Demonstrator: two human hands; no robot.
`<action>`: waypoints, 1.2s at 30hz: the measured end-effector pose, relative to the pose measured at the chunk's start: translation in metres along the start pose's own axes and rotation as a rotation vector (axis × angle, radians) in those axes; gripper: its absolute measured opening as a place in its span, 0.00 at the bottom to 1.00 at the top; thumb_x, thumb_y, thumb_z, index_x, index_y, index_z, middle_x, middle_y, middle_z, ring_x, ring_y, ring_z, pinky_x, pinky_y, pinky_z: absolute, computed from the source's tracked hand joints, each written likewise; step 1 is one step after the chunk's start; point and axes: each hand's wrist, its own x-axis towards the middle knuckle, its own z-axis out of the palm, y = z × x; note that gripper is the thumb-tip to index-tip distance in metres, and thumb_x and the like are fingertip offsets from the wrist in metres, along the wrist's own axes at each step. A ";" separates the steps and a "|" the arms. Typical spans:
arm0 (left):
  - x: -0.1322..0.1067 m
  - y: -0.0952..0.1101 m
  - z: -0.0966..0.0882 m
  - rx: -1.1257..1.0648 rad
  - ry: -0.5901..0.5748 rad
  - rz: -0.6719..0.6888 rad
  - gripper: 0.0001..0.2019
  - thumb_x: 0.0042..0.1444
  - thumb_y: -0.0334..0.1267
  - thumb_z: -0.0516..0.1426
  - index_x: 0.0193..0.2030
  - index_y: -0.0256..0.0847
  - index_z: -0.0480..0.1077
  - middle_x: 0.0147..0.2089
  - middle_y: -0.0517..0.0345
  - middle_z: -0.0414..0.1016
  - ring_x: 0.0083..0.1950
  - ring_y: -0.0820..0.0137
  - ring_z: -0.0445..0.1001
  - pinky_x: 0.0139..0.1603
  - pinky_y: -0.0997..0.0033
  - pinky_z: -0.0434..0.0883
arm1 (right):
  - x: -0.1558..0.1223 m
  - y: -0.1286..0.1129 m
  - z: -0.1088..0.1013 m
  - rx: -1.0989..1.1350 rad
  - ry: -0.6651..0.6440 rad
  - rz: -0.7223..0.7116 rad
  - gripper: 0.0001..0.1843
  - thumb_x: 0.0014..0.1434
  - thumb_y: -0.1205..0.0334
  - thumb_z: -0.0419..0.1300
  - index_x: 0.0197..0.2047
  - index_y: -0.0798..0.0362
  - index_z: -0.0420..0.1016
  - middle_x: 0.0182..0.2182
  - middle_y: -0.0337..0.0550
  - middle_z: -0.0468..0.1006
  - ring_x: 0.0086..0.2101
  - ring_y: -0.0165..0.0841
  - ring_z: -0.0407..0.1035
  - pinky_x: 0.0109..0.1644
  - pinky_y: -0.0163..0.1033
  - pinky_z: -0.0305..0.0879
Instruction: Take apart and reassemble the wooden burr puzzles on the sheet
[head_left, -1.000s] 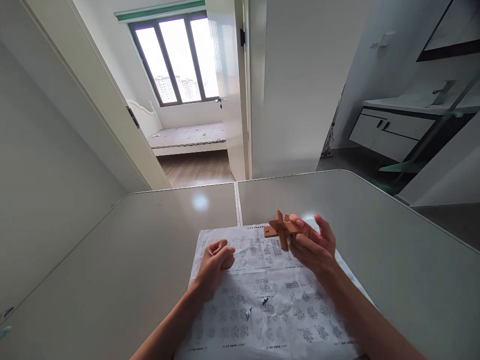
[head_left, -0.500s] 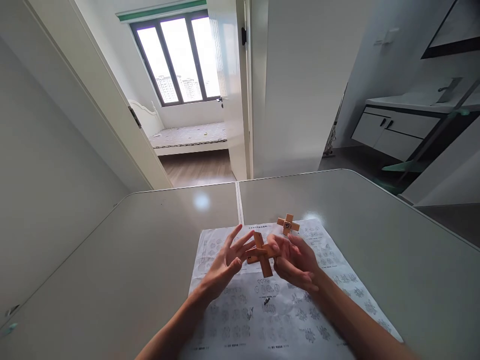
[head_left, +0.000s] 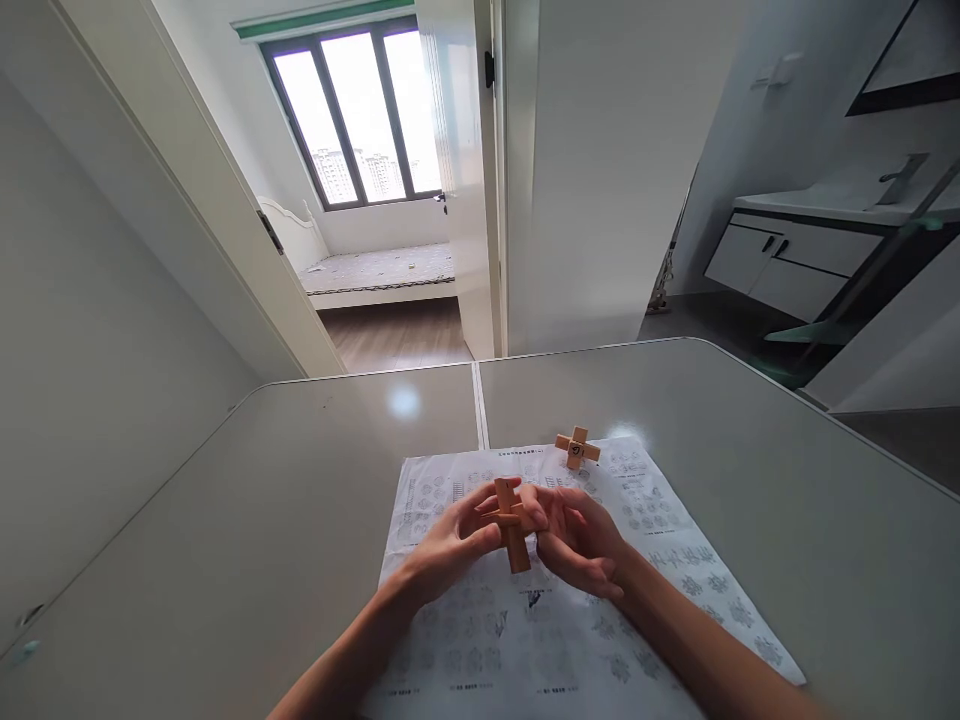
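Note:
Between my hands, above the printed sheet (head_left: pixel 457 620), is a cross-shaped wooden burr puzzle (head_left: pixel 513 540) of interlocking reddish-brown bars. My left hand (head_left: pixel 457 535) grips its left arm, thumb on the near side and fingers behind. The right arm of the puzzle is pinched by my right hand (head_left: pixel 574 535), whose other fingers curl loosely. One long bar points down toward me and up away from me. A second, lighter wooden burr puzzle (head_left: pixel 577 448) with a dark mark on its face sits at the sheet's far edge, beyond my right hand.
The sheet carries many small line diagrams and lies on a glossy grey table (head_left: pixel 225 540) with a seam (head_left: pixel 481 405) down its far half. Past the table are an open door (head_left: pixel 461 180), a bed (head_left: pixel 382 270) and a washbasin cabinet (head_left: pixel 795 250).
My left hand has closed from spread fingers onto the puzzle's left arm. The puzzle and my right hand have shifted slightly left and nearer to me. The lighter puzzle stays in place.

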 end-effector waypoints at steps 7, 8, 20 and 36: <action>0.003 0.005 0.009 -0.022 -0.034 -0.035 0.22 0.63 0.56 0.61 0.51 0.39 0.77 0.52 0.46 0.78 0.55 0.56 0.77 0.60 0.58 0.71 | -0.002 0.002 -0.003 -0.130 0.126 0.059 0.21 0.72 0.37 0.45 0.44 0.47 0.60 0.13 0.26 0.73 0.02 0.23 0.45 0.07 0.26 0.53; 0.003 0.004 0.008 -0.017 -0.027 -0.033 0.21 0.63 0.54 0.61 0.51 0.39 0.77 0.52 0.46 0.78 0.55 0.56 0.77 0.60 0.57 0.71 | -0.001 0.002 -0.002 -0.131 0.124 0.054 0.21 0.72 0.37 0.46 0.44 0.47 0.60 0.13 0.26 0.73 0.03 0.23 0.45 0.07 0.26 0.53; -0.001 0.003 -0.003 0.181 0.112 -0.006 0.36 0.55 0.59 0.66 0.67 0.46 0.70 0.58 0.47 0.78 0.63 0.50 0.72 0.66 0.52 0.65 | 0.004 0.001 0.006 -0.115 0.170 -0.033 0.14 0.71 0.46 0.52 0.52 0.46 0.63 0.15 0.25 0.72 0.05 0.22 0.44 0.08 0.25 0.54; 0.000 0.001 -0.001 0.246 0.361 0.093 0.35 0.53 0.44 0.71 0.66 0.50 0.66 0.59 0.50 0.80 0.63 0.53 0.75 0.66 0.48 0.69 | 0.019 -0.003 0.021 -0.233 0.672 -0.181 0.21 0.65 0.54 0.62 0.59 0.50 0.74 0.27 0.33 0.74 0.13 0.19 0.46 0.12 0.25 0.55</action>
